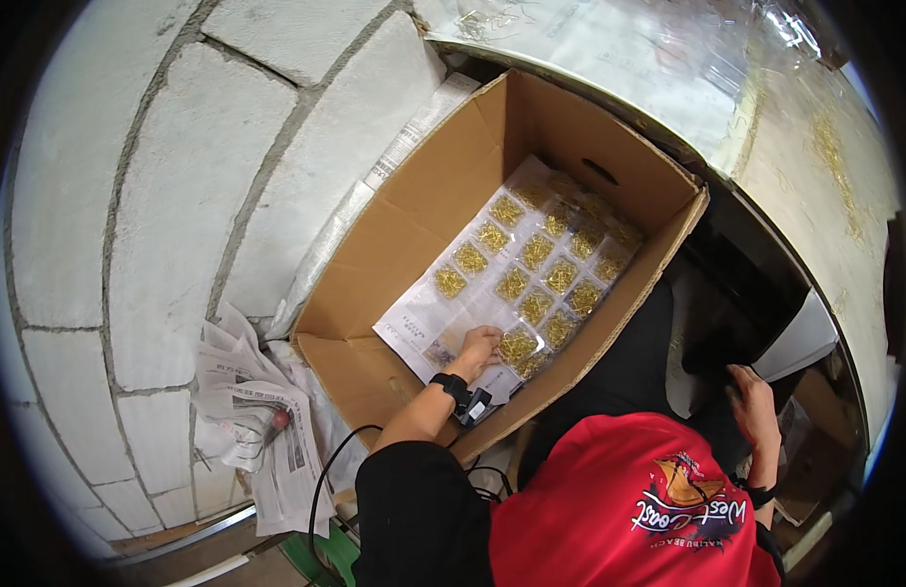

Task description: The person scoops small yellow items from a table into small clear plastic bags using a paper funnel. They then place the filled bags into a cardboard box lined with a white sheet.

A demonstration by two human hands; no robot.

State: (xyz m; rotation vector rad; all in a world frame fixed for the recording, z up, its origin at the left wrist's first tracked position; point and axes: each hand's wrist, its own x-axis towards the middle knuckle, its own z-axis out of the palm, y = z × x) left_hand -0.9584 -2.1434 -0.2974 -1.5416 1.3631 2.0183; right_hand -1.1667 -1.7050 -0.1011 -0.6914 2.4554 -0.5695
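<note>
Inside a tall cardboard box [394, 249], a white printed paper sheet [414, 308] lies on top of the contents. Rows of small clear packets of thin gold-coloured metal pieces [536, 251] are laid out on it. My left hand [480, 350] reaches down into the near end of the box, its fingers closed at the left edge of the nearest packet [518, 347]. Its fingertips are partly hidden. Outside the box on the right, my right hand [754, 403] hangs beside my leg, fingers loosely bent and apart, with nothing visible in it.
A pale block wall [208, 127] rises on the left. Crumpled newspaper [262, 416] lies between it and the box. Beyond the box is a covered table [658, 68] with loose gold pieces [834, 161]. A black cable [326, 470] runs near my left arm.
</note>
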